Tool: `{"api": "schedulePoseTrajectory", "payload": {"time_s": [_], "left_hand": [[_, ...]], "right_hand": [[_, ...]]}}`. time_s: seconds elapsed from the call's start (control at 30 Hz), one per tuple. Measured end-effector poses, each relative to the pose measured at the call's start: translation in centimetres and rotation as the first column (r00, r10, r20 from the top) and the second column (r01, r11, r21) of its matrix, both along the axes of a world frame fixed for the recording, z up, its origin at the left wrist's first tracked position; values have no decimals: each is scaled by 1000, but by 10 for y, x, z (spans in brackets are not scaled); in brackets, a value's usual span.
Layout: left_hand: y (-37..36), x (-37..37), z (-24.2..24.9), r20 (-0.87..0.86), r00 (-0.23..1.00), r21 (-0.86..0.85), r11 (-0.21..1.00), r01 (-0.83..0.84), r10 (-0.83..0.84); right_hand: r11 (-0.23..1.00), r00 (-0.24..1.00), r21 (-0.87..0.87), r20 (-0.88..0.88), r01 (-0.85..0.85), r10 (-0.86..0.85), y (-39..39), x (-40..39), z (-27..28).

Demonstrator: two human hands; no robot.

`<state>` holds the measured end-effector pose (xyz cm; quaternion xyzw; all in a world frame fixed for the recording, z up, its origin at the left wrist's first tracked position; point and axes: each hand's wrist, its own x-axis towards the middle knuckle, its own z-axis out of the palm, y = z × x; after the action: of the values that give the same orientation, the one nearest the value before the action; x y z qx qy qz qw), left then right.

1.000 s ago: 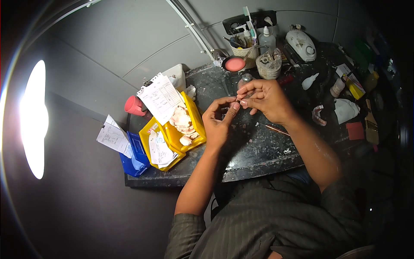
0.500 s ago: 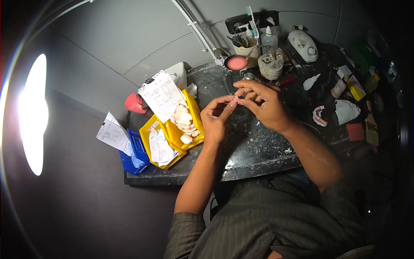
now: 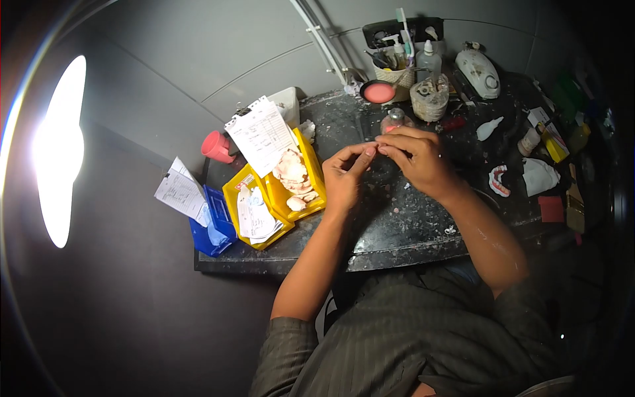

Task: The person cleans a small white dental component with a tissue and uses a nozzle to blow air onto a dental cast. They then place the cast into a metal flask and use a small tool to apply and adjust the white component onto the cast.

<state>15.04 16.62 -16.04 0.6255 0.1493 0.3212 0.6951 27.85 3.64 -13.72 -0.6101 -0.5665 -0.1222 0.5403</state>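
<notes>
My left hand (image 3: 347, 175) and my right hand (image 3: 415, 157) meet at the fingertips above the dark speckled bench (image 3: 390, 221). Both are closed in a pinch on something too small and hidden to name. Just behind my right hand is a jar with a metal top (image 3: 395, 116), partly covered by the fingers. Behind the hands, a black-rimmed dish of pink material (image 3: 379, 92) sits beside a rough, whitish round container (image 3: 429, 99).
Left of my hands are yellow bins (image 3: 316, 173) with papers and pale pieces, a blue bin (image 3: 215, 221) and a pink cup (image 3: 217, 147). At right lie a denture (image 3: 499, 181), a white cast (image 3: 539, 176) and a white device (image 3: 477, 74).
The camera view has shifted, so the bench items appear further right. The fingertips are closer together, and the right fingers, raised before, have come down; the small pink piece between them is now hidden.
</notes>
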Motion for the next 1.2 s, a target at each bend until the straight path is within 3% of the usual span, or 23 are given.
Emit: {"api": "schedulePoseTrajectory", "payload": {"time_s": [0.1,0.17,0.37,0.43,0.5,0.57,0.6,0.77,0.93,1.2], "left_hand": [[2,-1,-2,-15,1000,21,999,-24,25],[3,-2,-1,-11,996,30,996,86,-85],[4,-1,-1,23,992,9,992,126,-126],[4,1,-1,78,994,-98,992,86,-78],[5,0,1,59,994,-97,991,93,-88],[5,0,2,38,994,-97,990,104,-100],[5,0,2,17,988,-73,985,154,-153],[0,3,0,-9,959,-3,959,282,-282],[-2,1,5,-1,953,16,953,303,-303],[-4,-1,7,2,952,21,952,305,-305]], "right_hand": [[1000,1000,-20,-16,8,-8,1,0,1],[998,999,-58,-40,34,-36,1,-1,-2],[998,998,-41,52,49,-46,-1,0,3],[997,993,-76,-116,25,-33,-2,1,6],[998,994,-62,-111,-5,-1,-3,4,7],[988,986,-154,-163,1,-26,-7,4,10],[994,985,-105,-172,-3,-15,-5,4,6],[989,990,-144,-132,19,-38,-6,3,7],[995,997,-102,-74,-16,9,-4,4,5],[992,996,-112,-61,52,-59,0,6,1]]}}
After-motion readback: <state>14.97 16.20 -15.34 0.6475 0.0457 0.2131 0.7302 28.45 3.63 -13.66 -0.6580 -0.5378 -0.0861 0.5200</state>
